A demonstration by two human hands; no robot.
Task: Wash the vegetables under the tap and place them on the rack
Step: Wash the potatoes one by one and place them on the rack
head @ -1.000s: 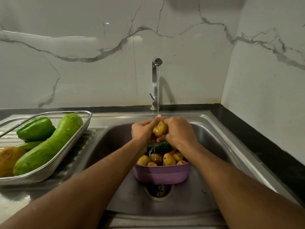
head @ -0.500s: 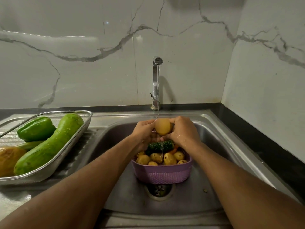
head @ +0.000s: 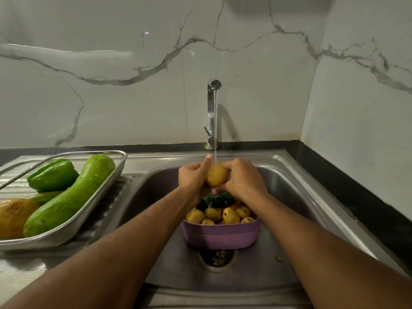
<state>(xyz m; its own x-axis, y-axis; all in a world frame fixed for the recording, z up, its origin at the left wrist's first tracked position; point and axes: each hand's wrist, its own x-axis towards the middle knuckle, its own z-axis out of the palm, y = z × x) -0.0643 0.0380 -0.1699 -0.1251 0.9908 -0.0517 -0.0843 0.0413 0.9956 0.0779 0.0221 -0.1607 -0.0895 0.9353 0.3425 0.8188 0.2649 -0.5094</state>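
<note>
A yellow potato (head: 216, 178) sits under the running stream from the tap (head: 212, 112), above the sink. My left hand (head: 192, 178) holds it from the left with the thumb up along its side, and my right hand (head: 243, 179) grips it from the right. Below them a purple basket (head: 220, 236) stands in the sink over the drain, holding several small potatoes (head: 214, 215), a dark green vegetable (head: 219, 198) and a bit of orange carrot. On the left drainboard a wire rack (head: 89, 216) holds a wet long green gourd (head: 71, 197), a green pepper (head: 52, 178) and a large potato (head: 13, 217).
The steel sink (head: 296, 197) has its drain (head: 217, 257) just in front of the basket. A black counter strip (head: 347, 188) runs along the right and back, below marble walls. A ribbed drainboard (head: 20, 268) lies under the rack.
The potato has turned between my hands under the stream. My left thumb has come up along its side and my right fingers have wrapped further over its top.
</note>
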